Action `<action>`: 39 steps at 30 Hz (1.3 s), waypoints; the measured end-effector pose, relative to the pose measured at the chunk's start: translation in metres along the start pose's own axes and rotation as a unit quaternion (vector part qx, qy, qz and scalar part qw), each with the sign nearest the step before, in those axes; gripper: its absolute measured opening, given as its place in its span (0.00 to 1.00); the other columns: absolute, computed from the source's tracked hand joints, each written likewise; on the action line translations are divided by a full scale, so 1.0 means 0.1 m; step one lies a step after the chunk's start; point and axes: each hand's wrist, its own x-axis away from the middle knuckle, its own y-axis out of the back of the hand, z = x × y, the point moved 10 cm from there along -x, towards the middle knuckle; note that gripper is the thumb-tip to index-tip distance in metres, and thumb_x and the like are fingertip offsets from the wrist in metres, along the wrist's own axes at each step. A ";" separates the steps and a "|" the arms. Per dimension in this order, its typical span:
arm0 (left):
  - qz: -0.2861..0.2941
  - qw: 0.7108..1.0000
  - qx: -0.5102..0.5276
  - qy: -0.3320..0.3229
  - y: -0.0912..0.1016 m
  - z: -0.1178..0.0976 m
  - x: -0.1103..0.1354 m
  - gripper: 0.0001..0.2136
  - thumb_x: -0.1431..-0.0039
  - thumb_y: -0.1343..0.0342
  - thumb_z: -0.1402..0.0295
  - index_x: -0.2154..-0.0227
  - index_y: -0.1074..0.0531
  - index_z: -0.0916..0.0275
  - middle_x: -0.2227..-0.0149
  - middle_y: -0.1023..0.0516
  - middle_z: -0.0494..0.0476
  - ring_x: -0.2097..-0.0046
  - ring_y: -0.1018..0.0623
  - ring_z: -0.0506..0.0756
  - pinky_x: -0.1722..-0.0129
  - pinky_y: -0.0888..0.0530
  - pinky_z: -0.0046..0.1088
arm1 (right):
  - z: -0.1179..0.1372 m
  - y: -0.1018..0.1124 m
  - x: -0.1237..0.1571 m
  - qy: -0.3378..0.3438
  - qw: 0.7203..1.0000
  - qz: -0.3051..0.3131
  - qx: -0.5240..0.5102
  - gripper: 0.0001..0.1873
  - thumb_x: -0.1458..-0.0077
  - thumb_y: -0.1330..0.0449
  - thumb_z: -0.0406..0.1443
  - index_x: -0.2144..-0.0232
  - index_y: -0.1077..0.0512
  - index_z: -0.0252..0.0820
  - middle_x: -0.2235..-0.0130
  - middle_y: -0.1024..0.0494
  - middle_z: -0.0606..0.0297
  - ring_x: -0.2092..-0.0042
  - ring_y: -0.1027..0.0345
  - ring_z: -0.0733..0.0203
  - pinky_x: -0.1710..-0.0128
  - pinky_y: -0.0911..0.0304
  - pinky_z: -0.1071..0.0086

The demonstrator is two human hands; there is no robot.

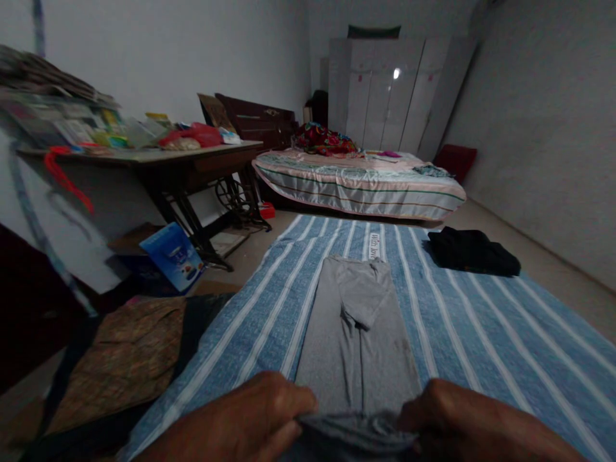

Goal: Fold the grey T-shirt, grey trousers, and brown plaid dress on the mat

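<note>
A grey garment [332,346] lies lengthwise on the blue striped bed sheet [269,308], its sides turned in and a sleeve-like flap folded over its far part. My left hand [260,410] pinches the near edge of the garment at its left corner. At the right corner, my right hand [447,414] is closed on the same edge. Between the hands the cloth is lifted a little and bunched, looking darker there. The bottom of the view cuts off the nearest part of the cloth.
A folded black garment [474,251] lies on the sheet at right. Beyond stands another bed [360,186] with a bright bundled blanket [325,140]. Along the left wall are a cluttered sewing-machine table [192,154], a blue box [176,256] and a brown patterned cloth [125,353].
</note>
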 end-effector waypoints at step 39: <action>-0.181 0.939 0.256 0.143 0.83 2.28 -2.76 0.10 0.65 0.43 0.65 0.78 0.26 0.65 0.79 0.30 0.49 0.74 0.31 0.52 0.75 0.38 0.26 | -3.02 1.40 -1.38 -0.308 0.941 -0.104 -0.089 0.10 0.58 0.43 0.39 0.84 0.36 0.40 0.81 0.38 0.71 0.75 0.45 0.67 0.76 0.51 0.71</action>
